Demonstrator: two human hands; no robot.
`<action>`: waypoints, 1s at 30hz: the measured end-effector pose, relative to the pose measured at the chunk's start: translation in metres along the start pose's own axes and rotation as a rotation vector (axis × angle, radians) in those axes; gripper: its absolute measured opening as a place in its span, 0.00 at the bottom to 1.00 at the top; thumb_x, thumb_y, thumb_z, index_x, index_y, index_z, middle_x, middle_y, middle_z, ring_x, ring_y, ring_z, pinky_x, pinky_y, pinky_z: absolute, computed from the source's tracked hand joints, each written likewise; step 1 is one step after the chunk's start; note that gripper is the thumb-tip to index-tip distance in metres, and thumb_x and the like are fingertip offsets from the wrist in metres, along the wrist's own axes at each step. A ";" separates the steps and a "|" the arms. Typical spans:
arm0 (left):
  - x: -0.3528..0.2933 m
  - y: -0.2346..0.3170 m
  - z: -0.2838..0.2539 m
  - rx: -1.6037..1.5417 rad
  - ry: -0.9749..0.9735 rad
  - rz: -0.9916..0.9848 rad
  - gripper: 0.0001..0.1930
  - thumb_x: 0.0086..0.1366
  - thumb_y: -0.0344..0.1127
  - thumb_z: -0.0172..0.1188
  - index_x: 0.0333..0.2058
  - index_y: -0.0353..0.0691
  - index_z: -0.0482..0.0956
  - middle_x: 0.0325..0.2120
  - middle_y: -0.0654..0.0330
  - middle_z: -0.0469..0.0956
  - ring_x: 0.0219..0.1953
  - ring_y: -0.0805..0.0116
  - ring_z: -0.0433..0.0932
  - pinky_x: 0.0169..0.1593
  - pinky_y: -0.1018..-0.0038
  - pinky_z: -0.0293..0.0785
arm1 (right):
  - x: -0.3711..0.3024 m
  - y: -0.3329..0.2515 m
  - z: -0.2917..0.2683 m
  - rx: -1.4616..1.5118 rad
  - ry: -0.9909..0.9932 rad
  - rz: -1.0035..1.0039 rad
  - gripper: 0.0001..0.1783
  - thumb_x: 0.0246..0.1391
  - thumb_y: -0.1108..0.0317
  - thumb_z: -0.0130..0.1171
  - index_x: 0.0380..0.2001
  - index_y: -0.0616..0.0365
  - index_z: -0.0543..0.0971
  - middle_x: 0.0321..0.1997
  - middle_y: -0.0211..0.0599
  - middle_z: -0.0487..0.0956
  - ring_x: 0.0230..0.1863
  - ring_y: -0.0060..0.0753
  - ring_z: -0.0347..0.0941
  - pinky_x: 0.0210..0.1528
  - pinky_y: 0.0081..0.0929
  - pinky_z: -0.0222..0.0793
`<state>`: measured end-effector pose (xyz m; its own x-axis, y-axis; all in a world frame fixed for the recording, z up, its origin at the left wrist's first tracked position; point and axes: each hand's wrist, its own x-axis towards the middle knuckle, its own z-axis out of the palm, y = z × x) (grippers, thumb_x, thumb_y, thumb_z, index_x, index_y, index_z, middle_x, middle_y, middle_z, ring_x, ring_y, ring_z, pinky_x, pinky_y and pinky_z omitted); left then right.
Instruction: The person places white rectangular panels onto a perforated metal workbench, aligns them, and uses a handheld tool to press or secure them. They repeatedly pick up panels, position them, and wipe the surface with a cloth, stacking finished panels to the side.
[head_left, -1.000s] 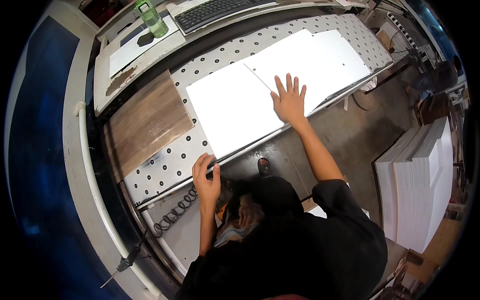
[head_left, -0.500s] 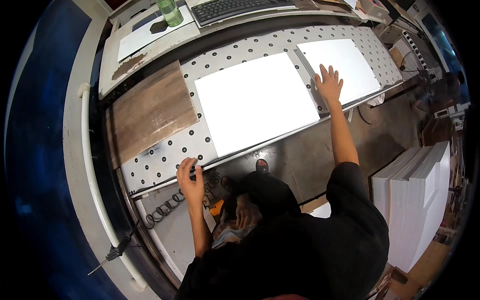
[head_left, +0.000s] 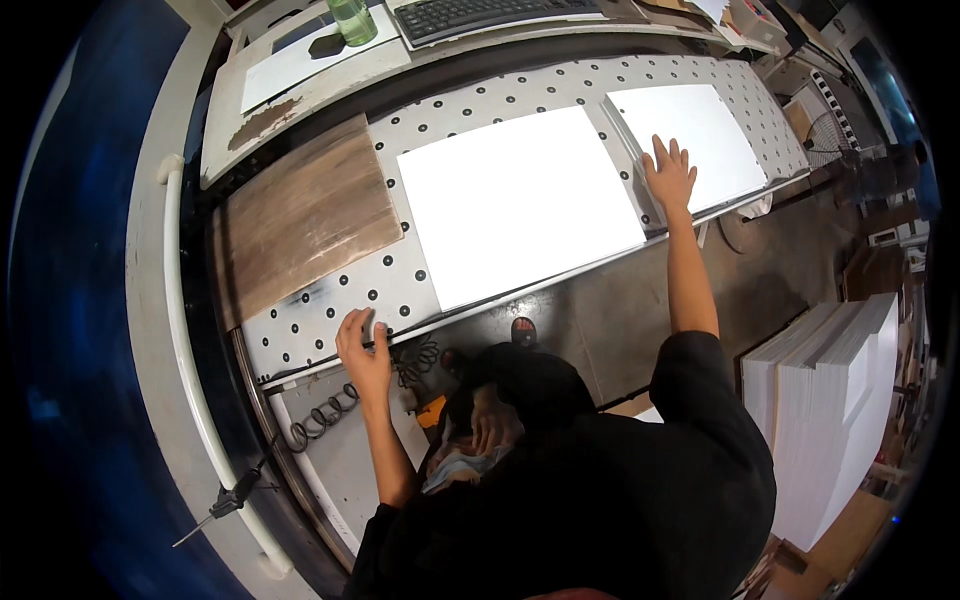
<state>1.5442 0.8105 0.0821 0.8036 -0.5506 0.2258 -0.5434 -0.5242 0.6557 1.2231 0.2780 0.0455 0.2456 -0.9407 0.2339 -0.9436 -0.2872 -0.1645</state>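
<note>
My right hand (head_left: 670, 180) lies with its fingers spread on the left part of a stack of white sheets (head_left: 715, 130). A larger pile of white sheets (head_left: 520, 205) sits to its left, in the middle of the table. Both rest on a long pale table top (head_left: 500, 95) dotted with black round fittings. At the table's front edge, towards the left, is my left hand (head_left: 365, 350), fingers loosely apart and holding nothing. Whether it touches the edge I cannot tell. Further left lies a worn brown wooden board (head_left: 310, 215).
A tall stack of white sheets (head_left: 815, 420) stands at the right. Behind the table, a ledge carries a black keyboard (head_left: 480, 18) and a green bottle (head_left: 352, 22). A white rail (head_left: 190, 340) runs along the left, with an air gun (head_left: 235, 495) and coiled hose (head_left: 325, 415) nearby.
My left hand has shifted a little to the left along the front edge. My right hand stays on the right-hand stack, and the view has tilted slightly.
</note>
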 end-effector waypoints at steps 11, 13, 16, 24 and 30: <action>0.127 -0.136 0.012 0.472 -0.018 -0.191 0.52 0.62 0.72 0.57 0.72 0.39 0.58 0.70 0.24 0.46 0.74 0.27 0.41 0.75 0.45 0.35 | -0.050 -0.063 -0.012 0.497 -0.014 -0.234 0.30 0.60 0.60 0.59 0.62 0.65 0.75 0.67 0.68 0.69 0.70 0.64 0.63 0.72 0.49 0.58; 0.144 -0.137 0.005 0.455 -0.064 -0.212 0.54 0.61 0.75 0.56 0.73 0.40 0.56 0.71 0.24 0.44 0.75 0.28 0.39 0.75 0.46 0.34 | -0.081 -0.077 -0.006 0.385 -0.061 -0.230 0.32 0.61 0.57 0.59 0.63 0.64 0.73 0.69 0.69 0.66 0.71 0.66 0.61 0.72 0.50 0.58; 0.154 -0.150 -0.014 0.452 -0.090 -0.255 0.56 0.58 0.77 0.57 0.73 0.41 0.56 0.72 0.26 0.44 0.75 0.29 0.39 0.76 0.48 0.35 | -0.104 -0.111 -0.020 0.382 0.021 -0.182 0.32 0.61 0.56 0.60 0.64 0.64 0.73 0.70 0.69 0.64 0.71 0.66 0.61 0.72 0.49 0.58; 0.172 -0.211 -0.071 0.521 -0.129 -0.278 0.57 0.55 0.78 0.58 0.73 0.43 0.57 0.72 0.28 0.46 0.75 0.31 0.45 0.75 0.49 0.43 | -0.107 -0.106 -0.011 0.268 0.052 -0.216 0.33 0.59 0.52 0.63 0.64 0.56 0.74 0.68 0.61 0.68 0.68 0.63 0.62 0.69 0.54 0.59; 0.183 -0.246 -0.118 0.204 -0.200 -0.358 0.56 0.54 0.70 0.66 0.73 0.40 0.58 0.66 0.31 0.63 0.68 0.37 0.65 0.69 0.56 0.63 | -0.132 -0.160 -0.019 0.251 0.045 -0.191 0.32 0.56 0.52 0.65 0.61 0.57 0.77 0.64 0.62 0.72 0.66 0.63 0.64 0.67 0.55 0.62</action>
<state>1.8530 0.9151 0.0472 0.8977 -0.4156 -0.1462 -0.2927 -0.8106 0.5072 1.3371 0.4511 0.0593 0.3975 -0.8581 0.3250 -0.7956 -0.4987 -0.3439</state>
